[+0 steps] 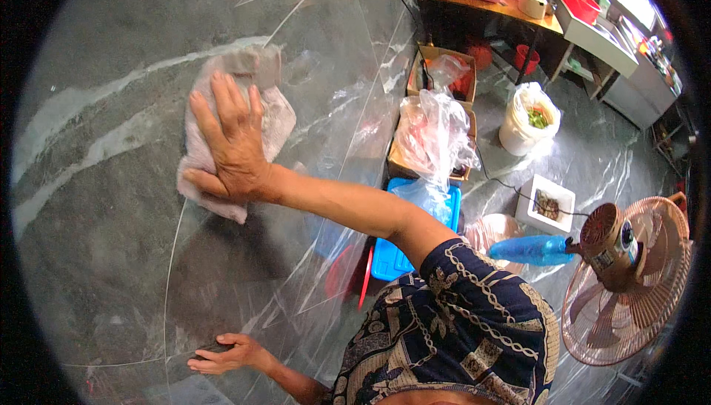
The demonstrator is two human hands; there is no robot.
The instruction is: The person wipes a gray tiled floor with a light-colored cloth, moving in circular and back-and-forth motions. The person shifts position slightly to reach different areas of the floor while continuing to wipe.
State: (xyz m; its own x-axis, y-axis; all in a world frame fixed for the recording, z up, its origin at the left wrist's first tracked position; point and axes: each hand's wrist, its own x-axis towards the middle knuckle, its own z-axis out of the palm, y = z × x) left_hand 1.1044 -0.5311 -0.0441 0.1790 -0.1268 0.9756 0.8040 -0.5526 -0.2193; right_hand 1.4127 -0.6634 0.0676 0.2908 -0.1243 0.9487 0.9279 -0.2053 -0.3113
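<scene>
My right hand (pixel 236 144) presses a pale pinkish towelling cloth (pixel 278 121) flat against a glossy grey marble-patterned tile wall (pixel 111 199). Its fingers are spread over the cloth and the arm is stretched out. One upper corner of the cloth is folded and looks dirtier than the rest. Lower down, my left hand (pixel 233 355) is at the same tiled surface with nothing in it, thumb apart from the fingers. Whether its fingers touch the tile, I cannot tell.
Beside the wall stand cardboard boxes (pixel 397 163) with clear plastic bags (pixel 433 132) and a blue plastic lid (pixel 383 263). An electric fan (pixel 622 288), a white foam box (pixel 525 205) and a white bucket (pixel 516 135) are behind me. A black cable (pixel 494 177) crosses there.
</scene>
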